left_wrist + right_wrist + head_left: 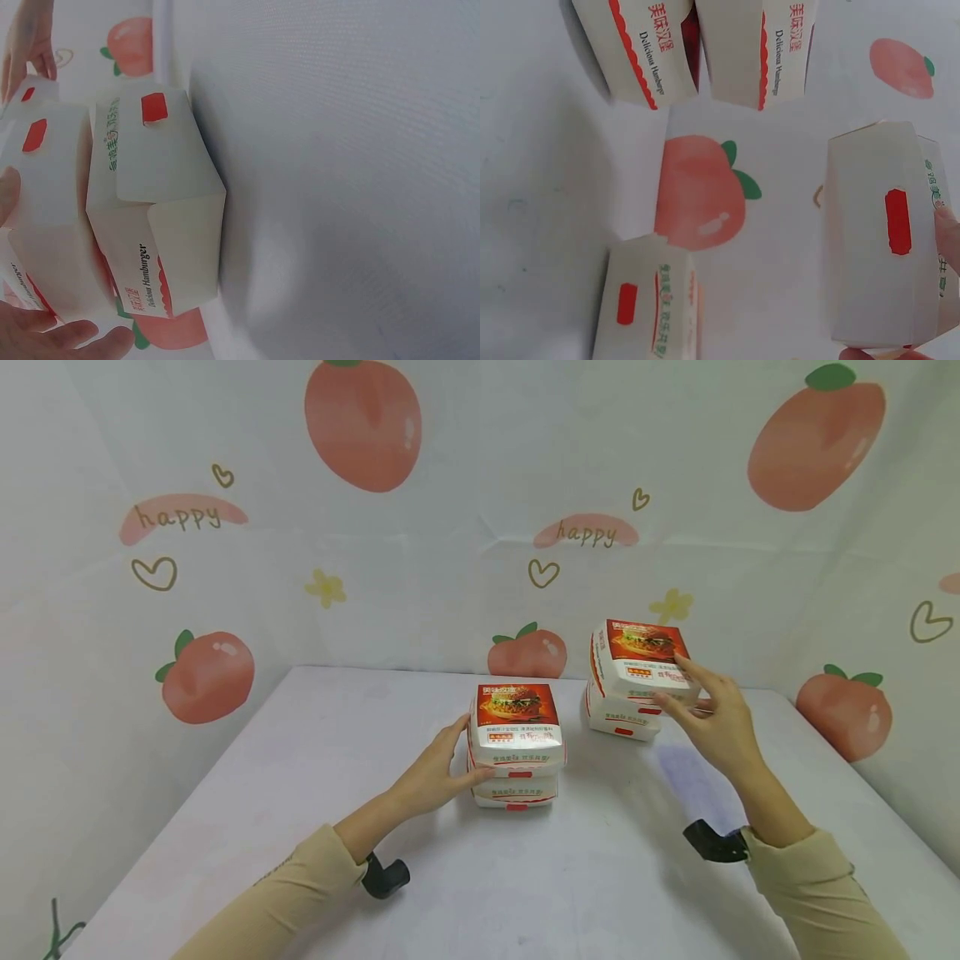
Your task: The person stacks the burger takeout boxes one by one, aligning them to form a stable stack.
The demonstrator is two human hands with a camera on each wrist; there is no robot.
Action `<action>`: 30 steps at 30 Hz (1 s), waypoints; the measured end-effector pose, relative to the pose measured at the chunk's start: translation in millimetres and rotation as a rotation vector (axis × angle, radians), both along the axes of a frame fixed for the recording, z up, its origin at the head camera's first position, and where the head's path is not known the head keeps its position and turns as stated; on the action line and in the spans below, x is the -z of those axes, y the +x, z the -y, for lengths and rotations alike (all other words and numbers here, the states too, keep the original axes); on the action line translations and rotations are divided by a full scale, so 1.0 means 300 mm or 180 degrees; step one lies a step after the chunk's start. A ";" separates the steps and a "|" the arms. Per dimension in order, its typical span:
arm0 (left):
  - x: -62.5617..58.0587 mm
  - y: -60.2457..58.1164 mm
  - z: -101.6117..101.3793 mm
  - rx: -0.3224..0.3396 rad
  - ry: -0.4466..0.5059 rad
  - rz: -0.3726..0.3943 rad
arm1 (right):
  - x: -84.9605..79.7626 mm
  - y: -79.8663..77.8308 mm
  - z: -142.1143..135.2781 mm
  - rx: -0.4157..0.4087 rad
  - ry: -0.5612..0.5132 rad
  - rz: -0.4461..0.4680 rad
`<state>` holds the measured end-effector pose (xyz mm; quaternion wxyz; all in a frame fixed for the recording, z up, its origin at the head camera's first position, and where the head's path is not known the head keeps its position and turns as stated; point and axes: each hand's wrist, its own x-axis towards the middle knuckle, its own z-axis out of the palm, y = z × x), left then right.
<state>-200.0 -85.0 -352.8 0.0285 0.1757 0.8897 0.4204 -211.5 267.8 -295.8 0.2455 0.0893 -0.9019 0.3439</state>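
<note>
Near the middle of the table, two white-and-red hamburger boxes are stacked, an upper box (pixel 519 727) on a lower box (pixel 516 792). My left hand (pixel 427 783) grips the upper one, thumb at its front and fingers along its left side. Farther back on the right, my right hand (pixel 722 725) holds another hamburger box (pixel 647 660) by its right end, slightly tilted. Under that one stands a fourth-looking matching box (pixel 621 720) on the table. The right wrist view shows a gap between the held box (pixel 870 247) and the lower box (pixel 634 300).
The white table (pixel 360 727) meets a fabric backdrop (pixel 435 552) printed with peaches, hearts and flowers. Black curved pieces hang at the left wrist (pixel 386 878) and the right wrist (pixel 716 843). A green string-like thing (pixel 58 935) shows at the lower left.
</note>
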 end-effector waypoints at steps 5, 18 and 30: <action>0.005 0.000 0.000 -0.0009 0.0013 0.0008 | -0.002 0.000 0.022 -0.0069 -0.0045 -0.0057; 0.005 -0.001 -0.001 -0.0024 0.0001 0.0034 | -0.013 0.017 0.092 -0.0174 -0.0022 0.0070; 0.003 -0.002 0.001 0.0022 -0.0031 -0.0009 | -0.029 0.029 0.143 -0.0320 -0.0038 0.0093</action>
